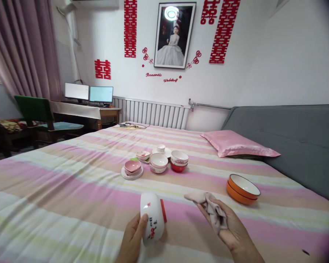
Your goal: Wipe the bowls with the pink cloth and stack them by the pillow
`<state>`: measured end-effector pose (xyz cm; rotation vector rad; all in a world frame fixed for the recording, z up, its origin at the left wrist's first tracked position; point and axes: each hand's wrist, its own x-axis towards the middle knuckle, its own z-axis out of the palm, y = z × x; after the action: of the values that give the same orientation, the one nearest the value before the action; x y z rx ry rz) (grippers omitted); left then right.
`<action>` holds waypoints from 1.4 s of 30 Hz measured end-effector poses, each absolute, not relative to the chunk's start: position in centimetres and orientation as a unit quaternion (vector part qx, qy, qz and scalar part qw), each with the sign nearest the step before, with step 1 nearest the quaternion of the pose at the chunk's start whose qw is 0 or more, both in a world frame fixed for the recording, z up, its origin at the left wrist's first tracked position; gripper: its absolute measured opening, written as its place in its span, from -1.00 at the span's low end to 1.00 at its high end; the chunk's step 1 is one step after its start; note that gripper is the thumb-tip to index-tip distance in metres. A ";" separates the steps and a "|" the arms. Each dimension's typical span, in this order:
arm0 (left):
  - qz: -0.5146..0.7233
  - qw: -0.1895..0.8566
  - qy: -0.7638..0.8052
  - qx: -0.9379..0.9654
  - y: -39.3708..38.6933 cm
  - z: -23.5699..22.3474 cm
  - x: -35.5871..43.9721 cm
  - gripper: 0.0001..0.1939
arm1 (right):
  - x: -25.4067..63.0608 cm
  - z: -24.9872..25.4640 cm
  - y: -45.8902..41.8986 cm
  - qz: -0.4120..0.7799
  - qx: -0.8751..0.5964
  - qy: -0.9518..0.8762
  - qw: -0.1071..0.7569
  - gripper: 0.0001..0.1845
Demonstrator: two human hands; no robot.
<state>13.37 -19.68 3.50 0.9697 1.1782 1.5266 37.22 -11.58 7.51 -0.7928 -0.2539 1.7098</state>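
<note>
My left hand grips a white bowl by its rim, thumb on the outer wall. The bowl is tipped on its side, its red foot facing right and its opening hidden from me. Red and black printing shows on its wall. To the right, my right hand is closed round a crumpled greyish-pink cloth, one end hanging out toward the bowl. Cloth and bowl are apart. Beyond the hands stand a white bowl stack, a red and white bowl stack and a pink heart-shaped dish on white plates.
Two nested orange bowls sit at the right on the striped bedsheet. Small white cups and a patterned dish stand behind the bowls. A pink pillow lies by the grey headboard. Cables lie at the far edge.
</note>
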 end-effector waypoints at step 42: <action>0.534 0.638 0.379 0.406 -20.8 3.0 13.7 -0.53 | 30.4 6.6 -15.4 0.178 -0.440 -0.726 0.497 -0.60</action>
<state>13.70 -20.82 3.03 0.9274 0.8643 1.2180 30.36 -15.39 6.64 -1.0653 -1.7592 0.4315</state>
